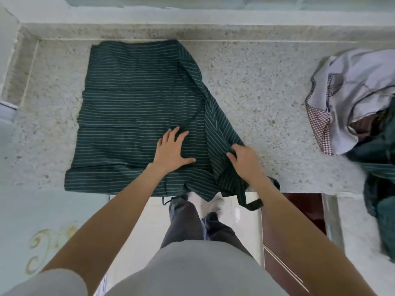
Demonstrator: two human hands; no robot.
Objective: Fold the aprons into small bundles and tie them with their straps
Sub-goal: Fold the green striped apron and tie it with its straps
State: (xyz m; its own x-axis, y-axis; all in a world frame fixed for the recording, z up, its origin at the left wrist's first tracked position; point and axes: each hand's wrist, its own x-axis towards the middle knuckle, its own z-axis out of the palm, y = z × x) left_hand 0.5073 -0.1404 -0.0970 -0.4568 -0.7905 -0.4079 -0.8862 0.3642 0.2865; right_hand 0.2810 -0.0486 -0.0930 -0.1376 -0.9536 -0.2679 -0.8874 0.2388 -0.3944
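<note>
The dark green striped apron (132, 107) lay spread flat on the speckled stone surface (267, 99), its near hem at the front edge, which gave a broad, smooth base for folding. Its right side was already turned inward as a slanting flap (215, 116), probably the first fold narrowing the cloth toward a bundle. The left hand (173, 149) rested palm-down on the middle of the apron, fingers straight and spread, apparently pinning the fabric so it would not slide. The right hand (245, 159) had its fingers curled round the lower corner of the flap, seemingly to draw it further across. A thin strap (197, 112) trailed over the cloth to the left fingertips, and a broader strap (250, 200) hung off the front edge, left free for tying. Well apart to the right sat a heap of other aprons (352, 103), waiting.
</note>
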